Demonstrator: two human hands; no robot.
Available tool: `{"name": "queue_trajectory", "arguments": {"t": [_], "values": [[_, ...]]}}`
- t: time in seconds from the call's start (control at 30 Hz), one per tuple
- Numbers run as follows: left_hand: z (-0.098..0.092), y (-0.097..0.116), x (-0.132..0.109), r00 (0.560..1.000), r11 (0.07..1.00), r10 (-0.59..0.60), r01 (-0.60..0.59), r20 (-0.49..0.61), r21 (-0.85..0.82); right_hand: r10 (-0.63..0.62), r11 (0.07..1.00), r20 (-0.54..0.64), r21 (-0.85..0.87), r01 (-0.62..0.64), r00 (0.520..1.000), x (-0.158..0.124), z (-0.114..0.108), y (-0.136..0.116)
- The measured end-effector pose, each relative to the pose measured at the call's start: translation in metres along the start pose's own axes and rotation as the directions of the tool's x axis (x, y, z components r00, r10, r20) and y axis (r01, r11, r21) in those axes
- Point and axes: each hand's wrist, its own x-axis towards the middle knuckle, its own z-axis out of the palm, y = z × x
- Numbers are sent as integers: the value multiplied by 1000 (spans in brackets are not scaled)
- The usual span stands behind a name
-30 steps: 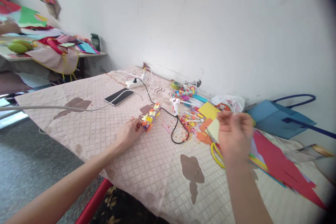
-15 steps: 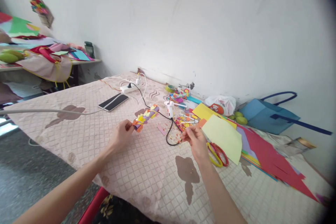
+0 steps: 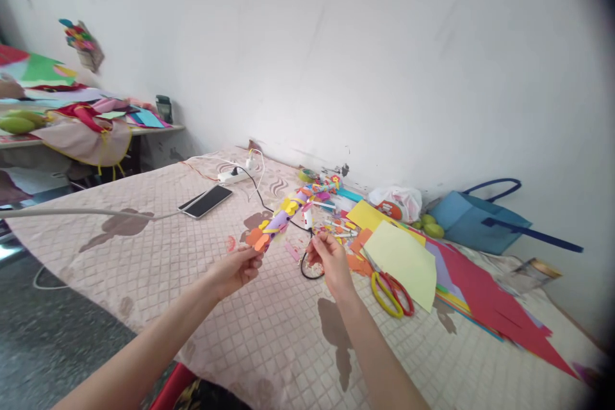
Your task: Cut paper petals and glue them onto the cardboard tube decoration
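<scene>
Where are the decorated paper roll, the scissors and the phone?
decorated paper roll (image 3: 281, 219): head view, on its purple middle.
scissors (image 3: 394, 295): head view, where the yellow and red handles adjoin.
phone (image 3: 206, 201): head view, on its dark screen.

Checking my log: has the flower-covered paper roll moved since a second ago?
Yes. The left hand has lifted the paper roll off the bedcover; its far end now overlaps the glue gun.

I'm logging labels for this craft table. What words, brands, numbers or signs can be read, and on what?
No text here is readable.
On the red and white packet against the plastic bag: print too blurred to read.
On the phone: dark screen, nothing shown.
On the decorated paper roll in the left hand: cut-out shapes only, no letters.
</scene>
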Motion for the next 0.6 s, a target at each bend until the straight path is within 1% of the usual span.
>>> {"name": "queue_trajectory", "arguments": {"t": [0.1, 0.2, 0.27, 0.33, 0.4, 0.53, 0.6], "values": [[9, -6, 2, 998, 998, -59, 60, 30, -37, -53, 998, -29, -43, 52, 998, 2, 4, -5], [18, -13, 5, 1000, 999, -20, 20, -3, -37, -141, 980, -71, -153, 129, 987, 1, 7, -14], [24, -17, 6, 1000, 999, 9, -10, -22, -35, -189, 962, -69, -214, 170, 980, 0, 10, -20], [27, -20, 6, 1000, 999, 9, -9, -17, -40, -211, 951, -61, -242, 190, 976, 0, 13, -26], [29, -22, 6, 1000, 999, -15, 15, 7, -49, -221, 949, -81, -247, 195, 972, 0, 16, -30], [29, -24, 4, 994, 993, -70, 78, 84, -91, -271, 947, -185, -229, 226, 945, 5, 16, -30], [28, -24, 3, 990, 990, -87, 98, 110, -99, -284, 945, -209, -225, 236, 936, 8, 16, -29]]}}
